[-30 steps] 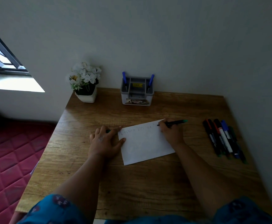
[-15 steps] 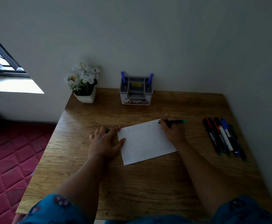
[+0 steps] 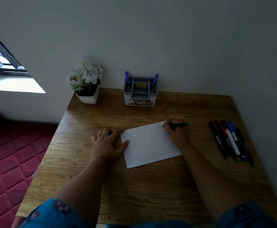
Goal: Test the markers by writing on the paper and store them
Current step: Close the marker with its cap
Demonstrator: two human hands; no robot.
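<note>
A white paper (image 3: 149, 147) lies on the wooden desk (image 3: 151, 186) with faint writing along its top edge. My right hand (image 3: 177, 135) grips a black marker with a green end (image 3: 180, 124), its tip touching the paper's top right corner. My left hand (image 3: 107, 145) lies flat at the paper's left edge, thumb on the sheet, with a small green cap (image 3: 110, 133) tucked between its fingers. Several capped markers (image 3: 229, 140) lie side by side at the desk's right. A grey pen holder (image 3: 140, 94) with two blue markers stands at the back.
A white pot of white flowers (image 3: 86, 84) stands at the desk's back left corner. Walls close the desk at the back and right. A red quilted mattress (image 3: 11, 162) lies below the left edge, under a window (image 3: 1, 60).
My right hand has slid rightward along the paper's top edge with the marker, lengthening the line of writing. My left hand has stayed put.
</note>
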